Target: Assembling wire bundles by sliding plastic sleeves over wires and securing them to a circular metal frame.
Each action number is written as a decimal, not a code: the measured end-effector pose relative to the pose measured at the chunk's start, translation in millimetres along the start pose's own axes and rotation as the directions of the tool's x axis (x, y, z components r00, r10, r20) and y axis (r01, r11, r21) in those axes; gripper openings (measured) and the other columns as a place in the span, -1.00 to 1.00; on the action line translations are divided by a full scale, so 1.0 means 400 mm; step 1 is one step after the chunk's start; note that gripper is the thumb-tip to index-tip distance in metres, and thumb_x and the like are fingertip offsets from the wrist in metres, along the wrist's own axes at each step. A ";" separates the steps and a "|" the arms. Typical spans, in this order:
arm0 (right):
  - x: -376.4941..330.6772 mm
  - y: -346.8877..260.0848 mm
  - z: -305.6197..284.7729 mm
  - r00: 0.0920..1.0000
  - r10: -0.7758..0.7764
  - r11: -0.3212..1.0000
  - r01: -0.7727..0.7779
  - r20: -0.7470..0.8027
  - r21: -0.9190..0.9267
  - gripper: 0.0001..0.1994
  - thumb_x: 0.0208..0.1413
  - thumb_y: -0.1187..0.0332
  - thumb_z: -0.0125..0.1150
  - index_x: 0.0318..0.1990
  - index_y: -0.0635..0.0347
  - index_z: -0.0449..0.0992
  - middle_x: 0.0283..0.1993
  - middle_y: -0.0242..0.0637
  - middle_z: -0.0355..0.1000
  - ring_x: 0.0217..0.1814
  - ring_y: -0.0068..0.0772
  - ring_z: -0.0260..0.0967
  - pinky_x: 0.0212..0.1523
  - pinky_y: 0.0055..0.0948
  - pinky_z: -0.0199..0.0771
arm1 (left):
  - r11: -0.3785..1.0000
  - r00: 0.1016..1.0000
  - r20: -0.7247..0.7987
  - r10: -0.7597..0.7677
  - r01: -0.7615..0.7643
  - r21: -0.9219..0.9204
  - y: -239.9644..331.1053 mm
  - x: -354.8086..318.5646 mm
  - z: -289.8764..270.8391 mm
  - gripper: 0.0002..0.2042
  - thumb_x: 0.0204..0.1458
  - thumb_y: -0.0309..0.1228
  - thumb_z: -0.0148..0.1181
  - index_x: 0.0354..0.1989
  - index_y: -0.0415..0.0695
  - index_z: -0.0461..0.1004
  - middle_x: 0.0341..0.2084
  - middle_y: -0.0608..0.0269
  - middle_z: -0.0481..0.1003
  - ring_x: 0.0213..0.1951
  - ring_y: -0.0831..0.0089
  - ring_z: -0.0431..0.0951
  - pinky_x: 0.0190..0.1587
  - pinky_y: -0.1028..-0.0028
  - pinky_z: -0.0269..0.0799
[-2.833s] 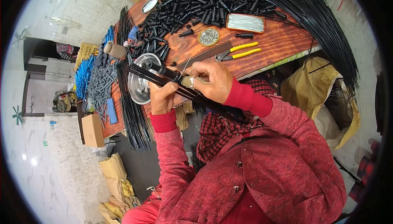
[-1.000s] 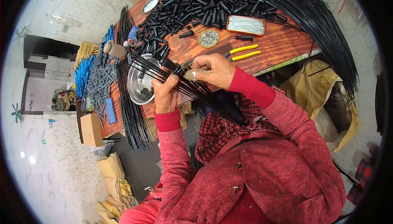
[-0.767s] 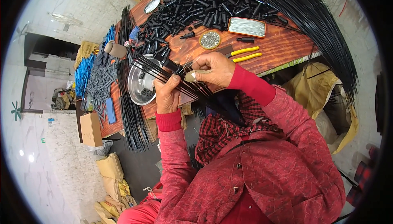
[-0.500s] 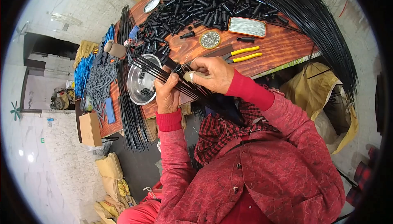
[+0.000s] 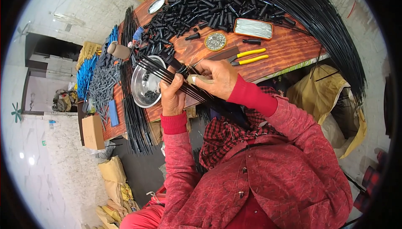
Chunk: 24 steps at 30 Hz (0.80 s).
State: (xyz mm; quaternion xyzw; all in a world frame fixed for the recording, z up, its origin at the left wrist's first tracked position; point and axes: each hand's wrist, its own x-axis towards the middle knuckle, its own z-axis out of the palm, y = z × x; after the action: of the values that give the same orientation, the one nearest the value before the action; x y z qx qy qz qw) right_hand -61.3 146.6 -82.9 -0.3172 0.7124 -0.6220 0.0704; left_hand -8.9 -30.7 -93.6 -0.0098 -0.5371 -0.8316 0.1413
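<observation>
My left hand (image 5: 173, 96) is closed round a bundle of thin black umbrella ribs (image 5: 155, 71), which runs slantwise from above the bowl down towards my lap. A black plastic umbrella runner (image 5: 178, 66) sits at the rib ends, between my two hands. My right hand (image 5: 218, 78) has thumb and fingers pinched together beside it, with a pale wrapping on the thumb. A fine wire seems to stick out there, but its grip is largely hidden by my fingers. Behind the left hand stands a clear plastic bowl (image 5: 136, 94) holding small black parts.
Loose black runners (image 5: 217, 7) are heaped across the wooden table (image 5: 188, 52). Yellow-handled pliers (image 5: 251, 56), a round dish of small metal pieces (image 5: 215, 41) and a tin of silver wires (image 5: 253, 28) lie to the right. Long black ribs (image 5: 331, 32) hang over the right edge.
Both hands stay almost in place on the ribs and runner. My right hand has shifted and turned very slightly; the whole view has moved a little.
</observation>
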 end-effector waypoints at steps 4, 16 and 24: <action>0.002 0.004 0.004 0.999 0.031 0.999 -0.031 -0.020 -0.038 -0.82 0.12 0.39 0.25 -0.27 0.38 0.50 -0.48 -0.33 0.50 -0.39 -0.63 0.44 -0.39 -0.50 0.44 | 0.998 0.999 0.036 -0.039 0.041 -0.054 -0.001 0.000 -0.004 -0.62 0.08 -0.46 0.26 0.07 -0.26 0.38 -0.09 0.22 0.48 -0.08 0.39 0.51 0.05 0.41 0.40; 0.021 0.050 0.004 0.992 0.079 0.958 -0.103 0.099 0.268 -0.88 0.12 0.50 0.25 -0.23 0.37 0.49 -0.33 -0.35 0.50 -0.27 -0.64 0.43 -0.23 -0.55 0.48 | 0.999 0.999 0.015 -0.040 0.040 -0.004 0.014 0.002 0.011 -0.63 0.06 -0.44 0.31 -0.01 -0.30 0.38 -0.28 0.33 0.45 -0.28 0.58 0.45 -0.14 0.52 0.40; 0.025 0.060 0.006 0.982 0.116 0.957 -0.151 0.147 0.248 -0.87 0.15 0.47 0.24 -0.23 0.36 0.49 -0.34 -0.37 0.50 -0.28 -0.67 0.41 -0.27 -0.58 0.45 | 0.991 0.996 0.004 -0.091 0.091 -0.103 -0.004 0.007 -0.027 -0.64 0.02 -0.51 0.31 -0.01 -0.26 0.39 -0.25 0.33 0.47 -0.25 0.55 0.47 -0.09 0.48 0.41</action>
State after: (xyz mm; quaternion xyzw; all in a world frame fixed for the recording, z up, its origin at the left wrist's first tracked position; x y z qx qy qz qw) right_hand -76.6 140.0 -102.7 -0.2967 0.6392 -0.6808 0.1996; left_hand -10.7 -40.5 -99.2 0.0075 -0.4933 -0.8638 0.1026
